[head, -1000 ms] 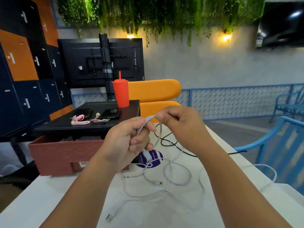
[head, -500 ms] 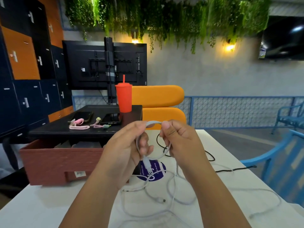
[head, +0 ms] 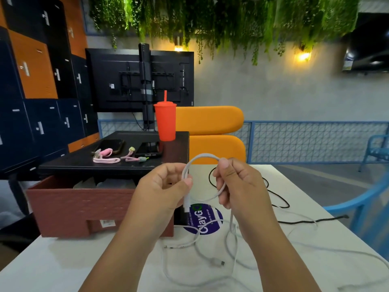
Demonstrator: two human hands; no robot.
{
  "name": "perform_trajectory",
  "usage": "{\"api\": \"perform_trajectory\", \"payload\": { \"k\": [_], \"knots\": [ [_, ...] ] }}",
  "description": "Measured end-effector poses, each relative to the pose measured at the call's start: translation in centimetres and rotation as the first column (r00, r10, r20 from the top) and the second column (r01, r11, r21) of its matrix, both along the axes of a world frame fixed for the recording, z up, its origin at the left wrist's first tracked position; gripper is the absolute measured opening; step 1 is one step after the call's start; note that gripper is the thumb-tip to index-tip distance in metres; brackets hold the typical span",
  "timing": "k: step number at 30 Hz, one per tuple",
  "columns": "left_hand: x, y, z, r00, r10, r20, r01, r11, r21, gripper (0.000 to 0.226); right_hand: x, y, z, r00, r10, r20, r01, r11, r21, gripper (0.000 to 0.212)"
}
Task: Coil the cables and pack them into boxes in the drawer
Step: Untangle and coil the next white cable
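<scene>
Left hand (head: 163, 190) and right hand (head: 237, 184) each pinch the white cable (head: 202, 157); its loop arches between them, slack trailing onto the near table (head: 63, 262)

The white cable (head: 203, 155) now forms a wider, rounder loop than a second ago, arching openly between the two hands. The left hand (head: 162, 192) and right hand (head: 237, 186), earlier almost touching at the loop's top, have drawn slightly apart. The right hand's fingers now curl round the loop's lower right side too. The slack on the table (head: 63, 260) has shifted into different curves.
</scene>
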State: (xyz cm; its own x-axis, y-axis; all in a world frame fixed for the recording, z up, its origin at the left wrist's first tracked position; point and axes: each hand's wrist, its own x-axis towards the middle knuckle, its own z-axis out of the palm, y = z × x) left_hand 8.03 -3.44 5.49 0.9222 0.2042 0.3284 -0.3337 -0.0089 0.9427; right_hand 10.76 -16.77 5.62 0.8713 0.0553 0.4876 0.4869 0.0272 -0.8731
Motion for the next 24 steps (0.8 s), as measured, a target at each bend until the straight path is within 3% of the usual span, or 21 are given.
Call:
{"api": "perform_trajectory", "payload": {
  "k": [5,10,13,16,19,22,24],
  "knots": [
    [-0.9,0.5,-0.2,0.998,0.033,-0.058,-0.022,0.985,0.172,0.022,-0.3,-0.4,-0.2,0.999,0.018,-0.034,-0.018,1.0,-0.009,0.036],
    [-1.6,1.4,0.1,0.993,0.082,-0.085,-0.048,0.937,0.346,0.042,-0.1,-1.1,0.0,0.997,-0.002,-0.081,0.0,1.0,-0.021,0.039],
    [-1.5,1.8,-0.1,0.972,0.232,0.031,-0.214,0.827,0.52,0.036,-0.2,-1.5,0.2,0.995,0.019,-0.1,-0.028,0.995,-0.091,0.04],
    [-1.4,1.7,-0.2,0.929,0.331,0.164,-0.365,0.755,0.545,0.027,-0.3,-1.5,0.1,0.993,0.059,-0.103,-0.071,0.991,-0.113,0.039],
    [-1.1,1.3,-0.1,0.915,0.367,0.168,-0.403,0.826,0.395,0.022,-0.5,-1.1,0.0,0.988,0.109,-0.112,-0.122,0.986,-0.111,0.038],
    [-1.3,0.9,0.4,0.965,0.255,0.053,-0.258,0.964,0.066,0.022,-0.6,-0.8,0.0,0.979,0.157,-0.13,-0.17,0.981,-0.094,0.036],
    [-1.6,0.7,0.9,0.99,0.141,-0.005,-0.141,0.983,-0.12,0.02,-0.6,-0.6,0.0,0.967,0.202,-0.154,-0.215,0.974,-0.072,0.036]
  ]
}}
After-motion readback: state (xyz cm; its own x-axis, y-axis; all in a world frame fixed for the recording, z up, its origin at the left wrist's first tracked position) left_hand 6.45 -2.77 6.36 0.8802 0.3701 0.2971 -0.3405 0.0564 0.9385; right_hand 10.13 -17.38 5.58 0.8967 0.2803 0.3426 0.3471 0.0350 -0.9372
